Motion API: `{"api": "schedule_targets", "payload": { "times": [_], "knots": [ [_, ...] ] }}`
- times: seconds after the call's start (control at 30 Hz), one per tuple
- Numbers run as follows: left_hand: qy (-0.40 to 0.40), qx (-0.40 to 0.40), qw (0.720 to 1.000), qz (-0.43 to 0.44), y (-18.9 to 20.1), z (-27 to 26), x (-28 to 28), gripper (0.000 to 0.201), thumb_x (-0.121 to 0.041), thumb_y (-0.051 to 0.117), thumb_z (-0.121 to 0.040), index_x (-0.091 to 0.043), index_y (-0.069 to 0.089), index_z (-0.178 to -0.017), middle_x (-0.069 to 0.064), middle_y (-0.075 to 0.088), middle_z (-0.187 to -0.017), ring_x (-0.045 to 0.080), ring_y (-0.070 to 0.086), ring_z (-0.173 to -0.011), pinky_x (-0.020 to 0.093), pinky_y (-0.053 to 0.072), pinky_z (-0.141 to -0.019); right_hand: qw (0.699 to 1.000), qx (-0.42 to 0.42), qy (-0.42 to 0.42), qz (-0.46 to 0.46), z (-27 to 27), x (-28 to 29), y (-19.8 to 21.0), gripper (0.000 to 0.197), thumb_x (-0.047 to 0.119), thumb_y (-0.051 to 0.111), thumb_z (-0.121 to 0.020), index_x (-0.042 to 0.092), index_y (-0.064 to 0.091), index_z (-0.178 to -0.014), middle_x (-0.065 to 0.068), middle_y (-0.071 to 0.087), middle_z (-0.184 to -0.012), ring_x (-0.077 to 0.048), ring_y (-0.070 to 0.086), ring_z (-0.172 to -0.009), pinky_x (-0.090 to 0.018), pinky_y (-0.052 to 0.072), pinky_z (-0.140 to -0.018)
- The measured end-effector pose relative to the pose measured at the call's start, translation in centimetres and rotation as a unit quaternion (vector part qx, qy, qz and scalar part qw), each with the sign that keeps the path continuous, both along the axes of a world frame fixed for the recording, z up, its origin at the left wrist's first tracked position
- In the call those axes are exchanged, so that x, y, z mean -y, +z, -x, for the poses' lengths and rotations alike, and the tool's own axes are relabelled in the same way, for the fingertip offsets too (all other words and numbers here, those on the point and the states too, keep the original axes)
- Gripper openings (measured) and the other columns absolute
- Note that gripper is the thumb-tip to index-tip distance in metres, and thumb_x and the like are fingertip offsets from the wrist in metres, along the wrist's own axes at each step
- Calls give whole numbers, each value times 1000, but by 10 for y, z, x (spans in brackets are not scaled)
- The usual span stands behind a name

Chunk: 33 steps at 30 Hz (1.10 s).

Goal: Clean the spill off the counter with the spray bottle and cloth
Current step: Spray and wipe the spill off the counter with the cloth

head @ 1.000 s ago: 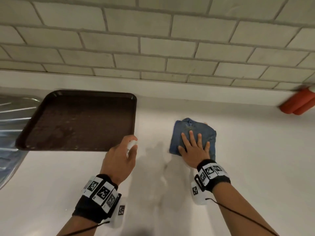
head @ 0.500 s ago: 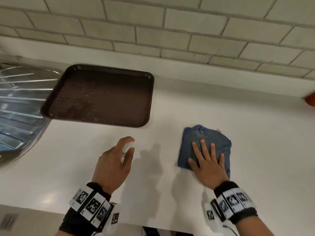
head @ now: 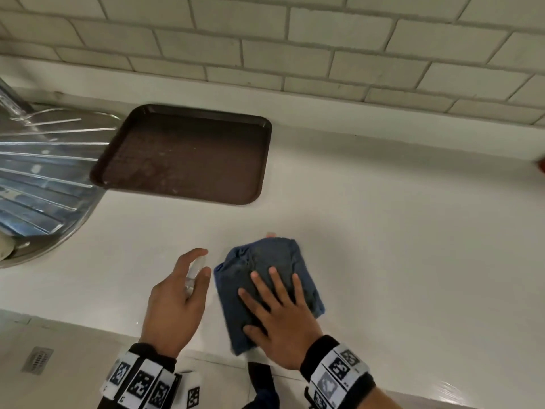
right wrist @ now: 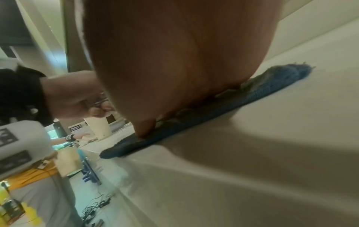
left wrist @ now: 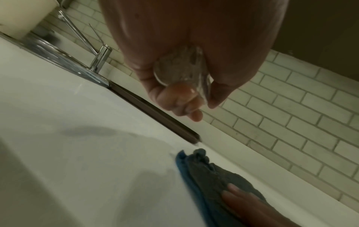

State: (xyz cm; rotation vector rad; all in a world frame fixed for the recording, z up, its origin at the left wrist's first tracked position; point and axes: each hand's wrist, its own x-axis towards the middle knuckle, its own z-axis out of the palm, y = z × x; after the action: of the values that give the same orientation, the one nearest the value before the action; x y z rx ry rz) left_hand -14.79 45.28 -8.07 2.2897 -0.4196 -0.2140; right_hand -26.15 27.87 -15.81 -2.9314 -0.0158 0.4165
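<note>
We see the white desk (head: 383,231) carrying a brown tray (head: 182,154) at eleven o'clock. The folded blue cloth (head: 265,261) lies near the front edge, at six o'clock, our right hand (head: 280,323) pressing it flat with fingers straight and spread. Just beside it at nine o'clock, our left hand (head: 174,302) wraps its fingers round the clear spray bottle (head: 194,270). We judge wiping is underway; next comes another firm stroke across the spill.

Pale brick-pattern wall tiles (head: 265,48) back a steel drainer (head: 44,178) (ridged), above a floor vent (head: 37,360).
</note>
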Motion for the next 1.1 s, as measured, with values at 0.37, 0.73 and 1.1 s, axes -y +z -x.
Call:
{"api": "schedule_targets", "payload": {
  "times": [0.37, 0.73, 1.1],
  "knots": [
    [-55, -36, 998, -2, -1, 86, 68, 27, -37, 53, -95, -50, 50, -119, -4, 70, -73, 13, 66, -78, 33, 47, -70, 978, -9, -206, 23, 143, 137, 1, 62, 67, 22, -97, 39, 22, -152, 6, 20, -160, -30, 19, -147, -58, 11, -109],
    [-168, -6, 986, 22, 19, 167, 208, 29, -36, 53, -96, -44, 50, -123, -6, 65, -69, 10, 61, -60, 31, 48, -62, 911, -31, -410, 12, 298, 225, 0, 70, 74, -2, -89, 45, 1, -152, 11, -2, -162, -19, -13, -147, -53, -9, -114],
    [-187, 52, 980, 43, 37, 157, 293, 47, -31, 49, -100, -40, 37, -144, -19, 45, -146, 5, 47, -129, 24, 36, -101, 881, -72, -467, -24, 246, 309, 5, 83, 76, -23, -64, 39, -35, -137, 4, -30, -157, -32, -29, -143, -65, -12, -111]
  ]
}}
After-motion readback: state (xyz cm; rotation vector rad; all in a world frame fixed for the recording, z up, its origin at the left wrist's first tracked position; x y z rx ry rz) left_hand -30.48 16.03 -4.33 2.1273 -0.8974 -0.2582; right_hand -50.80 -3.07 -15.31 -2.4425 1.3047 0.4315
